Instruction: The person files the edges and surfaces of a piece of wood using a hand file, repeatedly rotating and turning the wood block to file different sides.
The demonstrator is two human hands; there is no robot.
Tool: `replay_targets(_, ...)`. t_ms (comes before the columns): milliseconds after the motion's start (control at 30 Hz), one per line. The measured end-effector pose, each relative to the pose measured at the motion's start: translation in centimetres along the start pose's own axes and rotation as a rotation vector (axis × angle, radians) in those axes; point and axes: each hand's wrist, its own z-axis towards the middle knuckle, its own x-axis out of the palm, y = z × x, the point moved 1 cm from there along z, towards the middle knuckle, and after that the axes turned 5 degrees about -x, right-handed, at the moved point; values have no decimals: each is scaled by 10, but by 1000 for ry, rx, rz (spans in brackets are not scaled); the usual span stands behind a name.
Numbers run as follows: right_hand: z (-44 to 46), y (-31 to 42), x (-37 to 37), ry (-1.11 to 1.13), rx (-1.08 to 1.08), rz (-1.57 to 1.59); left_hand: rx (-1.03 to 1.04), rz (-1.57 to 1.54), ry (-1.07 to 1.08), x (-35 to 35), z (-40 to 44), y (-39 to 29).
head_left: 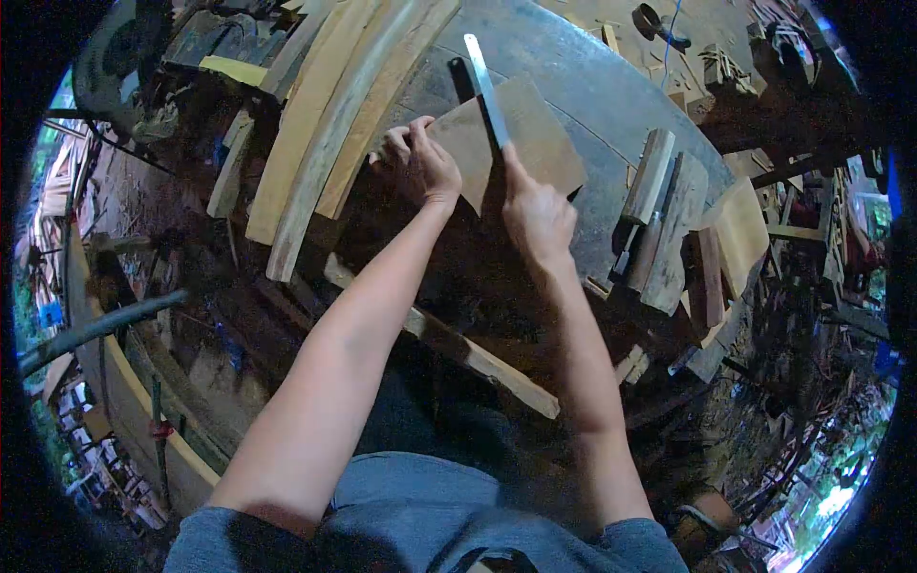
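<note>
A flat steel ruler (487, 88) with a hole at its far end points away from me, slanting slightly left. My right hand (538, 218) is closed around its near end, the index finger stretched along it. Under the ruler lies a thin brown board (540, 138), angled on the dark metal tabletop (583, 72). At the board's left edge, my left hand (420, 164) has its fingers curled and grips the board; the undersides of those fingers are hidden. The ruler's dark shadow falls across the board beside it.
Long curved planks (330, 124) lie at the left of the table. To the right are several wood blocks (650, 177) and a curved pale wood piece (740, 234). A wooden strip (497, 368) runs below my arms. A dark ring-shaped object (650, 21) rests on the floor beyond.
</note>
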Motion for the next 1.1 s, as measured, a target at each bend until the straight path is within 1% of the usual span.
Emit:
replay_targets(33, -14, 1, 7, -62, -38, -46, 90, 46, -60, -1, 1, -3)
replay_targets(67, -31, -1, 13, -122, -77, -93, 85, 39, -60, -2, 3, -3)
replay_targets(133, -55, -4, 9, -82, -96, -72, 141, 69, 32, -3, 4, 0)
replay_targets(200, -63, -10, 5, -42, -122, -108, 139, 42, 30, -3, 6, -1)
replay_targets(267, -25, -16, 8, -83, -114, -146, 148, 15, 25, -3, 5, -2)
replay_targets(333, 19, -21, 8, -253, -58, -128, 164, 28, 35, -4, 6, 0)
replay_targets(367, 23, -19, 7, -261, -48, -129, 174, 21, 34, -4, 7, 0)
replay_targets(433, 31, -14, 3, -108, 67, -20, 138, 14, 65, -2, 6, 2)
replay_targets(567, -34, -9, -2, -67, 12, -116, 118, -3, 91, 2, 6, 4)
replay_targets(633, -48, -14, -5, 34, -2, -147, 129, 0, 83, 0, 8, 3)
replay_targets(667, -41, -17, -3, 42, 6, -148, 148, 7, 70, -2, 7, 2)
replay_targets(733, 6, -21, -7, -85, 69, -82, 151, 0, 83, -1, 5, 4)
replay_targets(767, 24, -23, -5, -99, 93, -56, 148, -2, 83, 0, 7, 4)
replay_targets(867, 16, -19, -5, -126, 122, -24, 129, -4, 97, -3, 8, 2)
replay_targets(900, -1, -19, -3, -75, 133, -51, 117, -30, 103, 2, 7, 5)
replay_targets(933, -22, -16, -7, -75, 137, -56, 117, -36, 106, 3, 9, 4)
replay_targets(1000, -60, -12, -11, 111, 129, -20, 138, -34, 122, -1, 9, 5)
replay_targets(1033, -67, -15, -9, 71, 120, 17, 134, -29, 134, -3, 8, 6)
replay_targets(1067, -66, -18, -6, 80, 131, 18, 138, -28, 131, -3, 9, 5)
replay_targets(1100, -53, -23, -4, 15, 131, -14, 148, -32, 125, -3, 8, 3)
